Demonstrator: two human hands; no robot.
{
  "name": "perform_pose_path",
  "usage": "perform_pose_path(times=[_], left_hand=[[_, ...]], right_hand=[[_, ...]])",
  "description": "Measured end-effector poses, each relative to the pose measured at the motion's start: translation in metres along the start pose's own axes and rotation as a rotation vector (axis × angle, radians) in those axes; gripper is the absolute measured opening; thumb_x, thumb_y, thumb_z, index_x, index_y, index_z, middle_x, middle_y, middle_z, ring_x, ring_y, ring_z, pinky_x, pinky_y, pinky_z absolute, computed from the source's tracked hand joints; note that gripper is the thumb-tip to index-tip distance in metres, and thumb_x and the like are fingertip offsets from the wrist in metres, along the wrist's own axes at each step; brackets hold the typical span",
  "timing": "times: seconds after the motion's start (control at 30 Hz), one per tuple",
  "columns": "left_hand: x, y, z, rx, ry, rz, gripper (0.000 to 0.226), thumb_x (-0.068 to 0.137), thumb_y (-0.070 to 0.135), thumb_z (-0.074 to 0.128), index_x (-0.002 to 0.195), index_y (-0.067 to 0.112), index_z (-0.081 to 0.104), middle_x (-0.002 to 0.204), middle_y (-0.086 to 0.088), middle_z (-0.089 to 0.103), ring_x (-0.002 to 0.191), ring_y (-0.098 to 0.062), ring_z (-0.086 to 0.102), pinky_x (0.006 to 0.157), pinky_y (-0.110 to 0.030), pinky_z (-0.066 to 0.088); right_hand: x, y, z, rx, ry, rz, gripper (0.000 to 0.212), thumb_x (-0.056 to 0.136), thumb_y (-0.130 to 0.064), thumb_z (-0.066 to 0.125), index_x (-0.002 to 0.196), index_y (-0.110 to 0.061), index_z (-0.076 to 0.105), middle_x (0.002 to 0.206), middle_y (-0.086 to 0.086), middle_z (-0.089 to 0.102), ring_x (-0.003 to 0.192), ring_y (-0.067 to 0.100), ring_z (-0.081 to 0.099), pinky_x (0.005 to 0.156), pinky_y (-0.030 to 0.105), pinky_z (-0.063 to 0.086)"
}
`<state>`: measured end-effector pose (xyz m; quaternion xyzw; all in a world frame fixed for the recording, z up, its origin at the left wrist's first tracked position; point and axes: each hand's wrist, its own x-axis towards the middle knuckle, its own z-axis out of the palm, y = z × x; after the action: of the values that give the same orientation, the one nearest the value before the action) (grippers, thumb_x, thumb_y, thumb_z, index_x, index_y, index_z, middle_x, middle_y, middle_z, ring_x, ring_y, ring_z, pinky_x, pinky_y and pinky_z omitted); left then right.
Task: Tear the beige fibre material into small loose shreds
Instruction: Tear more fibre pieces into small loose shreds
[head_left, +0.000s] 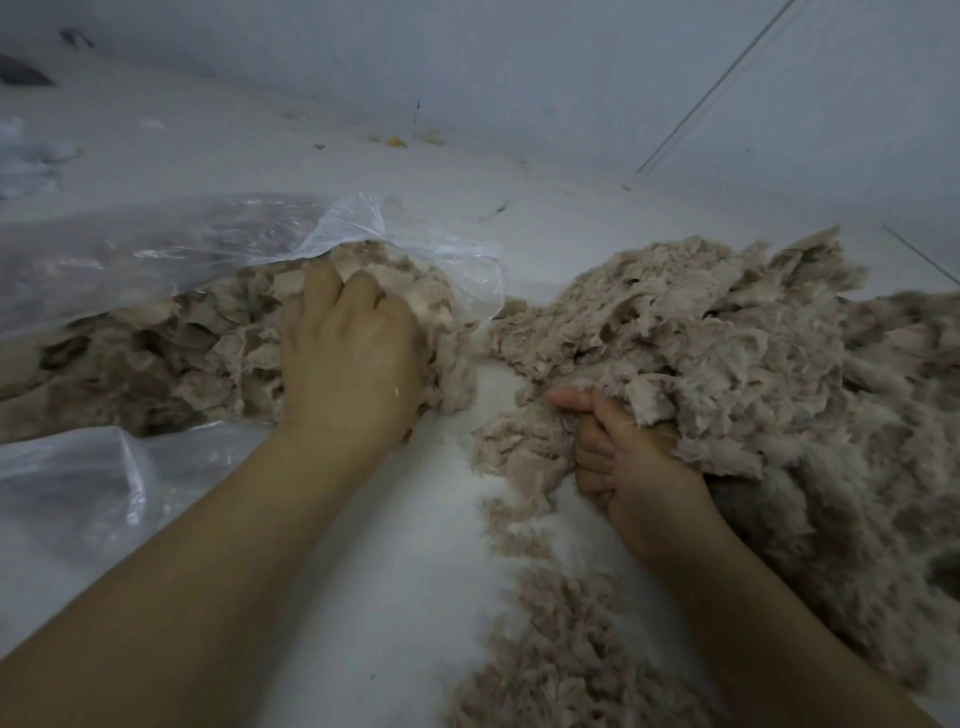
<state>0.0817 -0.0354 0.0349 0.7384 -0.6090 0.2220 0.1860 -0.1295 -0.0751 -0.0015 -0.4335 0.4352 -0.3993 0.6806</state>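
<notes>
I see my left hand (348, 353) with its grip clamped on fibre chunks (171, 358) inside the clear plastic bag (156, 244). My right hand (634, 457) grips a clump of the shredded pile (727, 353) on the white tabletop (405, 571).

We count two hands, the left hand (347, 358) and the right hand (631, 457). We see one plastic bag (156, 260) and two fibre heaps: the bagged heap (182, 358) and the loose heap (727, 353).

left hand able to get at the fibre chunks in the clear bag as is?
Probably yes: the left hand already grips fibre chunks at the clear bag's open mouth; nothing blocks it.
</notes>
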Motion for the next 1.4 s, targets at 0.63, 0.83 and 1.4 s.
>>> perform_pose_path(times=[0.63, 0.83, 1.4], left_hand=[[-0.026, 0.069, 0.03, -1.094, -0.256, -0.105, 0.014, 0.095, 0.015, 0.058, 0.082, 0.01, 0.059, 0.069, -0.009, 0.061, 0.059, -0.023, 0.06, 0.057, -0.044, 0.052], [-0.025, 0.076, 0.026, -1.37, -0.232, -0.174, 0.018, 0.096, 0.009, 0.054, 0.081, 0.017, 0.058, 0.063, -0.001, 0.055, 0.053, -0.014, 0.051, 0.051, -0.037, 0.045], [-0.026, 0.08, 0.025, -1.499, -0.315, -0.241, 0.029, 0.099, 0.006, 0.048, 0.072, 0.018, 0.049, 0.054, 0.014, 0.039, 0.048, -0.003, 0.033, 0.046, -0.017, 0.031]], right_hand=[[-0.01, -0.005, 0.005, -0.043, -0.084, 0.034, 0.03, 0.104, -0.028, 0.034, 0.098, -0.017, 0.061, 0.036, -0.009, 0.044, 0.028, 0.0, 0.04, 0.03, 0.01, 0.029], [-0.019, -0.004, 0.008, -0.112, -0.059, -0.036, 0.048, 0.099, -0.023, 0.051, 0.056, -0.02, 0.071, 0.039, -0.006, 0.055, 0.034, -0.002, 0.05, 0.034, 0.011, 0.036], [-0.007, -0.003, 0.005, -0.126, 0.12, 0.101, 0.067, 0.085, -0.065, 0.05, 0.033, -0.022, 0.045, 0.036, -0.01, 0.031, 0.031, 0.004, 0.024, 0.032, 0.019, 0.019]])
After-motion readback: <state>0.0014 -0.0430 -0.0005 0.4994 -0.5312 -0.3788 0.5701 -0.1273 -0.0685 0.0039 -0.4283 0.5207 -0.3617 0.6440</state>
